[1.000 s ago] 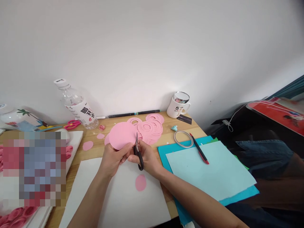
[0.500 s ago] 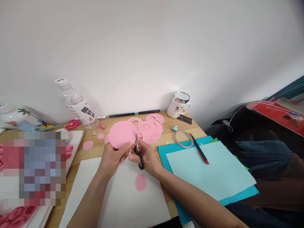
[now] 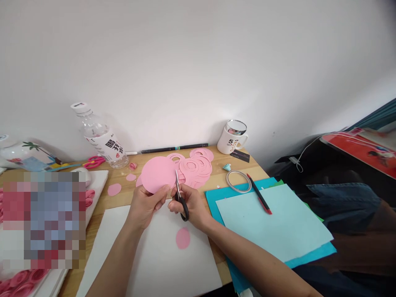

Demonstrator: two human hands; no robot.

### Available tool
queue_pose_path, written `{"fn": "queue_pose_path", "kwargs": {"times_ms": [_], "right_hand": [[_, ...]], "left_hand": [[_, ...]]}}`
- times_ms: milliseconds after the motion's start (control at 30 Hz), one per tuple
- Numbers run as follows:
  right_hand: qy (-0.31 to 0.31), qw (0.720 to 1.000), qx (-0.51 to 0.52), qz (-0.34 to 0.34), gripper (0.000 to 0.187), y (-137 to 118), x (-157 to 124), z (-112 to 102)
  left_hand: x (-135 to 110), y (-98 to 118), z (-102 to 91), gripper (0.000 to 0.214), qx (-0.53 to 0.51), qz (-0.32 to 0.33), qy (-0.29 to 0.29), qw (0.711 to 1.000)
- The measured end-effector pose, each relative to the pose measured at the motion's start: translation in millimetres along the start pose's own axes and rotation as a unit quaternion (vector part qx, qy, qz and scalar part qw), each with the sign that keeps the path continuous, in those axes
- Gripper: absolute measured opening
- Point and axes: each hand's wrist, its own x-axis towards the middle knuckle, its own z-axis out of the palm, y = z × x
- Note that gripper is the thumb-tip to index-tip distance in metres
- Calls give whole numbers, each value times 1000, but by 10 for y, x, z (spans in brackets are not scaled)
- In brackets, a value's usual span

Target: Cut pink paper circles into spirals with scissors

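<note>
My left hand (image 3: 144,204) pinches the lower edge of a pink paper disc (image 3: 157,174) and holds it up above the desk. My right hand (image 3: 191,203) grips black-handled scissors (image 3: 180,196), whose blades point up and meet the disc's right edge. Below both hands a white sheet (image 3: 154,251) lies flat with a small pink oval cut-out (image 3: 182,238) on it. Behind the disc sits a pile of pink paper rings (image 3: 194,166).
A water bottle (image 3: 100,138) and pink scissors (image 3: 93,162) are at the back left, a white mug (image 3: 233,138) at the back right. Light blue paper (image 3: 272,218) with a red-and-black pen (image 3: 259,193) and a tape ring (image 3: 238,180) lies at right. Small pink scraps (image 3: 114,189) dot the wood.
The scissors have tilted slightly left and moved a little along the disc's edge. The left hand and disc have barely shifted.
</note>
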Motion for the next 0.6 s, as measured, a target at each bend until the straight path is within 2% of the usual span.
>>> {"fn": "queue_pose_path", "kwargs": {"times_ms": [200,433,600], "right_hand": [[2,1000,-11,6,40,-9,-7,1],[9,1000,-1,14,43,37,-7,14],[-2,1000,2,13,45,83,-14,28]], "left_hand": [[3,-12,-27,35,-13,6,10,1000],[1,20,-8,31,-28,-24,-10,999],[1,-6,-7,35,-31,-22,16,999]]}}
